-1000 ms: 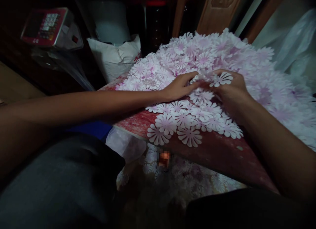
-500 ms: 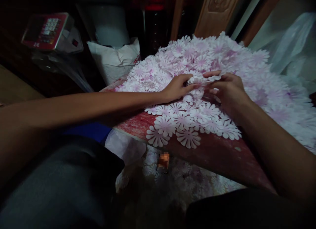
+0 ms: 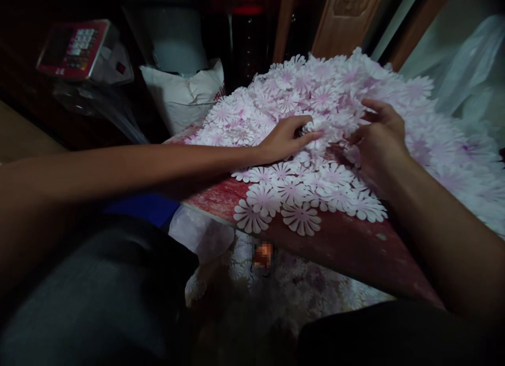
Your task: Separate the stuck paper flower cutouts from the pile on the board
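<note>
My left hand [image 3: 286, 137] is closed on a small bunch of flower cutouts [image 3: 317, 132], thin white petals with pale purple centres, held between thumb and fingers. To its right, my right hand [image 3: 382, 137] has its fingers parted and partly curled, a short gap from the bunch. No cutout shows clearly between those fingers. Behind both hands rises a big heap of the same flower cutouts [image 3: 323, 95]. In front of them, several flat cutouts [image 3: 302, 219] lie spread on the worn red tabletop [image 3: 215, 200].
A red-faced scale [image 3: 73, 50] with a keypad stands at the upper left. Near it is a white sack [image 3: 183, 95] beneath a grey container [image 3: 179, 42]. Clear plastic [image 3: 473, 66] hangs at the right. More cutouts [image 3: 300, 284] lie below the table edge.
My right hand has drawn away to the right from the bunch, and its fingers have parted. My left hand stays nearly in place with the bunch.
</note>
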Available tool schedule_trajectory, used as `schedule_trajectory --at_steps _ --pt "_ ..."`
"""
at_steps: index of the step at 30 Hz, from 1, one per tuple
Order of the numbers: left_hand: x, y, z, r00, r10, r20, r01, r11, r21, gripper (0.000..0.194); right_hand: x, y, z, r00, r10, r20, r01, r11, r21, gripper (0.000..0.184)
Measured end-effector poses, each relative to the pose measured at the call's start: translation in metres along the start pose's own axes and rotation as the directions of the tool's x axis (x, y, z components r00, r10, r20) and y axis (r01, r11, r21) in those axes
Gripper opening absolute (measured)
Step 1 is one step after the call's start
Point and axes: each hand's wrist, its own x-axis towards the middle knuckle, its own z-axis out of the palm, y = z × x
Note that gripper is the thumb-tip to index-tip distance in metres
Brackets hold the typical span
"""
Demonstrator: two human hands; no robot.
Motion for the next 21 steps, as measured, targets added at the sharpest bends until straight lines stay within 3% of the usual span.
schedule_trajectory --at_steps 3,6,10,15,21 --pt "-0.005 0.008 -0.002 0.998 0.002 -0.069 0.004 0.996 0.086 0.062 0.001 -0.006 0.001 0.991 0.026 -0.129 -0.024 1.000 0.017 0.064" --pt "-0.010 0.017 -0.004 0.984 -0.017 -0.177 0.043 0.989 0.142 0.057 -0.011 -0.019 0.008 0.994 -0.043 -0.100 0.042 0.999 -0.011 0.049" --pt "-0.013 0.018 -0.005 0.946 -0.075 -0.316 0.117 0.987 0.114 0.063 -0.029 -0.028 0.019 0.999 0.025 -0.041 -0.026 1.000 -0.004 0.044" --pt "-0.010 0.008 -0.006 0.946 -0.103 -0.308 0.136 0.987 0.088 0.070 -0.038 -0.026 0.024 0.990 0.000 0.139 -0.005 0.999 0.036 0.037" --pt "-0.005 0.002 -0.003 0.948 -0.099 -0.303 0.125 0.990 0.067 0.059 -0.040 -0.022 0.026 0.931 -0.069 0.359 0.022 0.991 0.133 0.023"
